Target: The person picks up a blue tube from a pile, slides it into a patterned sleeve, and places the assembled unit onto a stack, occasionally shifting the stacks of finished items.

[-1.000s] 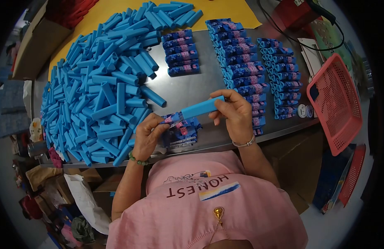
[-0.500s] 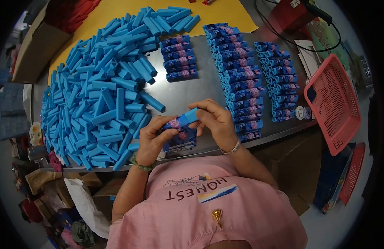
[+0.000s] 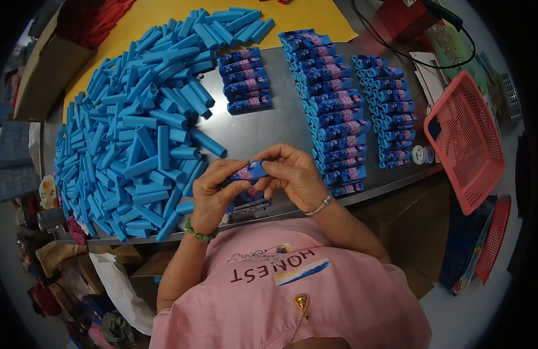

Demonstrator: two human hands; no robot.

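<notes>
Between my hands is a blue stick in a printed sleeve [image 3: 249, 171], dark blue with pink marks. My left hand [image 3: 215, 191] is closed around its left part. My right hand [image 3: 294, 179] pinches the other end between thumb and fingers, and little bare blue shows there. Under the held piece lie dark printed sleeves [image 3: 249, 206], flat on the table and partly hidden by my hands. To the left is a large heap of plain blue sticks [image 3: 147, 134]. A short column of sleeved sticks [image 3: 247, 80] lies beyond my hands.
Stacked sleeved sticks [image 3: 338, 119] stand right of my hands, with a smaller stack [image 3: 394, 110] beyond. A pink perforated basket [image 3: 466, 142] leans at the metal table's [image 3: 269, 131] right end. A cardboard box [image 3: 45, 70] and yellow sheet [image 3: 315, 17] are at the back.
The plain blue end of the stick that stuck out toward my right hand is now mostly covered by the printed sleeve. My right hand has come slightly closer to my left.
</notes>
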